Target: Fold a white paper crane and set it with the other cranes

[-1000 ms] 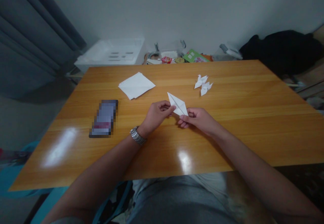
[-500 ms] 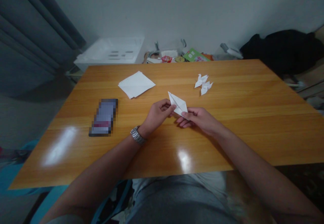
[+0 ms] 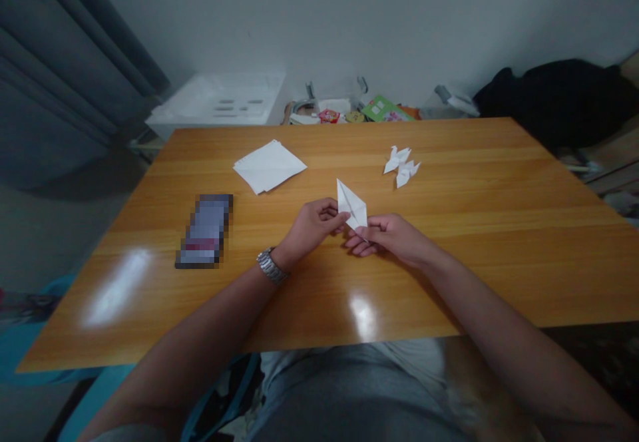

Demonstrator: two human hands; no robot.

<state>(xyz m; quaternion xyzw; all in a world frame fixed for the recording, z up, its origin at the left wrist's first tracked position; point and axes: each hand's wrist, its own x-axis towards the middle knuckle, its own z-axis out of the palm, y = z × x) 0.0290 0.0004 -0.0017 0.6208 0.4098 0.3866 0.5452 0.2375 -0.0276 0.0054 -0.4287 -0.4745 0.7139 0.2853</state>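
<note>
Paper [image 3: 353, 204] points away, long axis slightly left; left hand [image 3: 314, 222] finger-pinches its left edge, right hand [image 3: 394, 234] finger-pinches near tip.

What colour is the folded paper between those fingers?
White: the folded paper shows best in the head view.

The left grip [image 3: 319, 219] and right grip [image 3: 392, 235] are partly covering the folded paper [image 3: 353, 204]. Pixelation is obscuring the phone screen [image 3: 204, 229]. The left picture edge is cutting off the curtain [image 3: 60, 82].
</note>
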